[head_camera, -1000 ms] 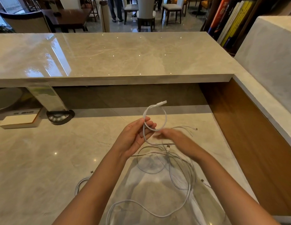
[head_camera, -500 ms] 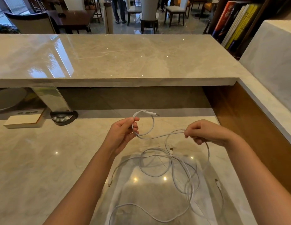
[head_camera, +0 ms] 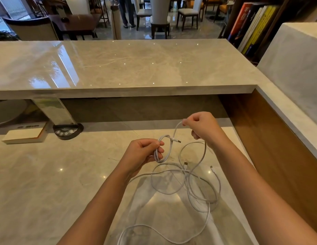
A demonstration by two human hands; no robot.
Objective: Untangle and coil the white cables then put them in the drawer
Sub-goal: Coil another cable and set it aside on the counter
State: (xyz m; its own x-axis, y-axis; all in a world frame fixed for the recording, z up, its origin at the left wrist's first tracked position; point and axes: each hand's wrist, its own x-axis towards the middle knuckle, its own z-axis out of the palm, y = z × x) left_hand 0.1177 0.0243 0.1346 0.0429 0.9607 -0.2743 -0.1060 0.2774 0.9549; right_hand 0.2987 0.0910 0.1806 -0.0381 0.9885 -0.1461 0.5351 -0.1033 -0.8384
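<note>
— White cables (head_camera: 187, 181), where are they relative to your hands?

— Mostly below and between them. My left hand (head_camera: 143, 154) has its fingers curled round a small loop (head_camera: 163, 150) of one cable, and a plug end (head_camera: 176, 140) sticks out of that loop toward 3 o'clock. From the loop a strand climbs toward 1 o'clock into my right hand (head_camera: 202, 126), which pinches it between curled fingers, raised above the bench (head_camera: 48, 183).

— And the rest of the cable?

— It lies loose on the bench at about 5 o'clock from my left hand, several overlapping loops crossing each other near the middle. Two more connector ends show there: one (head_camera: 185, 163) just above the crossing, another (head_camera: 212, 167) a little further toward 3 o'clock. One long strand runs down to 6 o'clock, near the picture's lower edge, between my forearms.

— Anything else on the bench?

— A dark oval control panel (head_camera: 66, 131) and a pale flat box (head_camera: 24, 136), both well apart at 10 o'clock from my left hand.
</note>
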